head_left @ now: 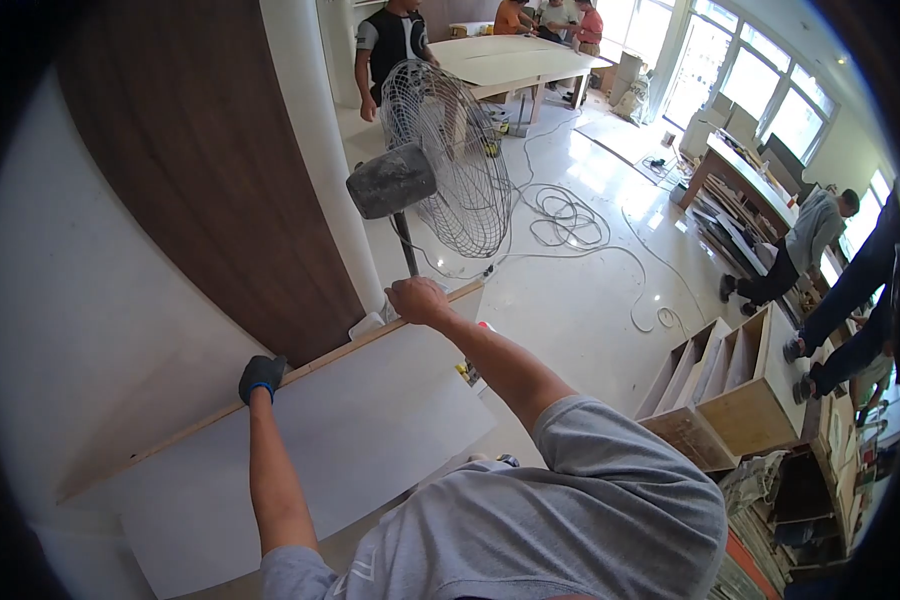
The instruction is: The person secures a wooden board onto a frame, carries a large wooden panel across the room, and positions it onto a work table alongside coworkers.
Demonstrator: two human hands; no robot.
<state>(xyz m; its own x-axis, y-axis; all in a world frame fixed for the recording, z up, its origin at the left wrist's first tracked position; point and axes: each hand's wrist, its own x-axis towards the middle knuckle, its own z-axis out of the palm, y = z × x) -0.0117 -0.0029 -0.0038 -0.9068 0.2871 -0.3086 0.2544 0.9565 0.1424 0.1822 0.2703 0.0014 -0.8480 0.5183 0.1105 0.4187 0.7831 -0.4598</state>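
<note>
A large white board stands in front of me, with a long wooden strip running along its top edge. My left hand, in a dark glove with a blue cuff, is closed over that edge near the wall. Further right, my bare right hand is closed on the same edge, close to the strip's far end. The fingertips of both hands are hidden behind the board. Just beyond my right hand rises the pole of a large fan with a wire cage.
A dark brown wood panel lies behind the board. Loose cable coils on the glossy floor. At right are wooden cabinets with a person's feet on top and another person nearby. People stand around a white table at the back.
</note>
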